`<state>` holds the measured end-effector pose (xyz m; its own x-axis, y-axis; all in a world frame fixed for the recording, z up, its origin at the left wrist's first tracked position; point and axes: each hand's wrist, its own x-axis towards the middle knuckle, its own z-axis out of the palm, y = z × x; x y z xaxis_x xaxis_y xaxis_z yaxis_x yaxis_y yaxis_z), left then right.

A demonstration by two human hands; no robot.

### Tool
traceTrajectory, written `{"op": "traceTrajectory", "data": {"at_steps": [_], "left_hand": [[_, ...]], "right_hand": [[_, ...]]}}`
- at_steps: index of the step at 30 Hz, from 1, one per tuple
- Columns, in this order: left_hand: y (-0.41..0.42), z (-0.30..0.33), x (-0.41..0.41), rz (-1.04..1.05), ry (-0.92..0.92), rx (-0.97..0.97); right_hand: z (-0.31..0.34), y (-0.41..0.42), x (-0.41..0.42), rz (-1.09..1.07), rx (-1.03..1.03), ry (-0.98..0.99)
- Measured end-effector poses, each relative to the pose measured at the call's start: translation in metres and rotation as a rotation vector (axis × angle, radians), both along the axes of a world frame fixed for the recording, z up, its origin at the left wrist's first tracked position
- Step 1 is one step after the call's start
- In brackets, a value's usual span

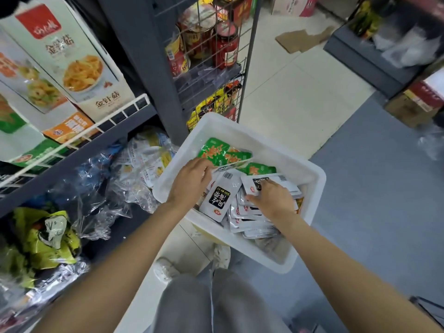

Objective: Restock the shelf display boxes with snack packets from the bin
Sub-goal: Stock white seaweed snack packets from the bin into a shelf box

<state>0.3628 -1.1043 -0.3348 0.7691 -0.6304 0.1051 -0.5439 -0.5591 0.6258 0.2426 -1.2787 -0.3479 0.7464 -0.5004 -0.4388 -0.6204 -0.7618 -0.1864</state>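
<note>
A white plastic bin (310, 188) sits on the floor in front of me, tilted against the shelf. Inside lie green snack packets (216, 150) at the far side and several white packets with black labels (217, 200) nearer me. My left hand (189, 181) reaches into the bin, its fingers curled round a packet (231, 165) beside the green ones. On the pile of white packets (249, 212) rests my right hand (274, 199), with fingers curled over the topmost one (264, 182). Display boxes (72, 66) stand on the shelf at upper left.
A white wire rail (101, 126) fronts the upper shelf. The lower shelf holds clear bags of packets (144, 162) and yellow-green bags (48, 236). A wire rack with red jars (223, 44) stands behind the bin. Cardboard (302, 38) lies on the floor; boxes (413, 102) are at right.
</note>
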Motion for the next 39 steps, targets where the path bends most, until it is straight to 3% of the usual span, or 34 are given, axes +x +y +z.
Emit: {"op": "traceTrajectory", "data": {"at_steps": [7,12,15,17,23,33,39], "left_hand": [[0.035,0.043,0.003,0.297,0.303,-0.217],[0.049,0.052,0.012,0.365,0.408,-0.222],[0.056,0.058,0.016,0.397,0.378,-0.216],[0.062,0.064,0.020,0.427,0.352,-0.217],[0.086,0.102,0.040,0.471,0.207,-0.223],[0.213,0.201,0.074,0.669,-0.184,-0.303],[0.302,0.242,0.104,0.802,-0.367,-0.251]], "right_hand": [[0.008,0.009,0.004,0.034,0.012,0.028],[0.016,0.028,0.008,0.271,-0.098,-0.013],[0.026,0.030,0.016,0.295,-0.164,-0.011],[0.037,0.026,0.025,0.175,-0.145,-0.153],[0.105,0.023,0.076,-0.101,0.280,-0.612],[0.203,0.144,0.177,0.251,0.529,-0.867],[0.237,0.224,0.209,0.288,0.731,-0.884]]}}
